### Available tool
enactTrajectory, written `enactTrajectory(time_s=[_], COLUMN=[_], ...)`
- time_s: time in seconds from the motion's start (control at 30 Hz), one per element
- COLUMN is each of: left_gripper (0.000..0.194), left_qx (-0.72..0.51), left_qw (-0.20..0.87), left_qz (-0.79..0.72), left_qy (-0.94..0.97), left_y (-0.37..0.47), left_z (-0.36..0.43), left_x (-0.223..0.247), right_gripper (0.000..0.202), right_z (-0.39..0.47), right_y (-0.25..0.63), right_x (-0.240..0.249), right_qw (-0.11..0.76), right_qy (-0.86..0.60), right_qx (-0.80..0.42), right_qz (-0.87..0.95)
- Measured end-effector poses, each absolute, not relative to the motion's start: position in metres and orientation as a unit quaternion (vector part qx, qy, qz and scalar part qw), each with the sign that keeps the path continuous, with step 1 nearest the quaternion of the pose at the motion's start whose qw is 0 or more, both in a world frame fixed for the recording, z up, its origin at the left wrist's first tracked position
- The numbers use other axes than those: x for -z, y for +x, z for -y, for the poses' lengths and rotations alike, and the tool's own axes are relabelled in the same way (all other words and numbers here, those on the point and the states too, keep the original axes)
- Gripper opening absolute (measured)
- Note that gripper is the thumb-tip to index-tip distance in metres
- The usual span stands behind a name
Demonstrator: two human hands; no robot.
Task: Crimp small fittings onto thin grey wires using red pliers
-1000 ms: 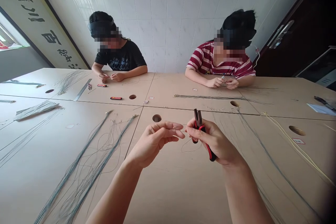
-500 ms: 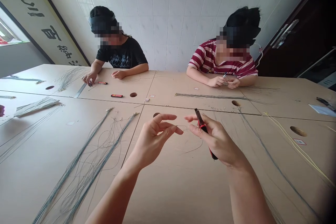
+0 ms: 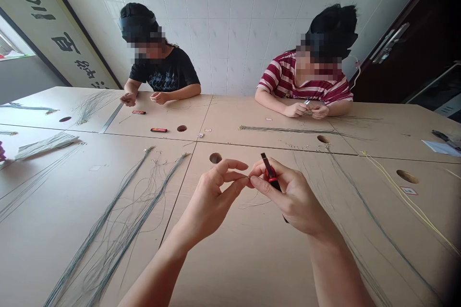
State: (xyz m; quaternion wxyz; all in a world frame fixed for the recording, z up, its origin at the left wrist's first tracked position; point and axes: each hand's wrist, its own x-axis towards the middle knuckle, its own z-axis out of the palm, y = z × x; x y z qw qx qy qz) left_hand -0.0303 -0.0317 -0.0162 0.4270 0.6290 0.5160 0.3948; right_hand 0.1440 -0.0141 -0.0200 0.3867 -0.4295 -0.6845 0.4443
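Observation:
Over the table (image 3: pixel 248 259), the fingertips of my left hand (image 3: pixel 212 196) are pinched on a fine cord (image 3: pixel 254 205), whose loose loop hangs below my hands. My right hand (image 3: pixel 291 196) is closed around a slim black-and-red tool (image 3: pixel 271 172), its dark flat end pointing up and away; its exact kind I cannot make out. Thumb and forefinger of that hand also meet at the cord, touching the left fingertips. What lies right between the fingertips is too small to see.
Two bundles of grey-green cords (image 3: pixel 108 218) lie on the left, with loose strands between them. On the right are another cord bundle (image 3: pixel 370 211) and yellow cords (image 3: pixel 399 182). Round holes (image 3: pixel 215 158) pierce the tabletop. Two co-workers (image 3: pixel 163 74) sit opposite; a red-and-black stick (image 3: pixel 159 130) lies there.
My hands have come together, and the right fingertips now meet the left ones at the cord. The tool has tilted and shifted slightly left. The left co-worker's hand has moved.

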Motion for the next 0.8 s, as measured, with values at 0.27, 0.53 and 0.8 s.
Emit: enactTrajectory(time_s=[0.27,0.53,0.8], left_gripper=[0.019,0.021,0.021], left_qx=[-0.417,-0.403,-0.413], left_qw=[0.432,0.449,0.436], left_qz=[-0.483,-0.47,-0.477], left_qy=[0.637,0.643,0.642], left_y=[-0.028,-0.0301,-0.0301], left_z=[0.0295,0.0278,0.0286], left_x=[0.0164,0.0154,0.0144], right_gripper=[0.017,0.019,0.019], right_z=[0.0146,0.0136,0.0136], right_y=[0.1408,0.1403,0.1427], right_x=[0.0204,0.0201,0.0215], right_qw=[0.405,0.408,0.398], right_qy=[-0.443,-0.443,-0.432], right_qx=[-0.402,-0.411,-0.436], right_qz=[0.692,0.684,0.682])
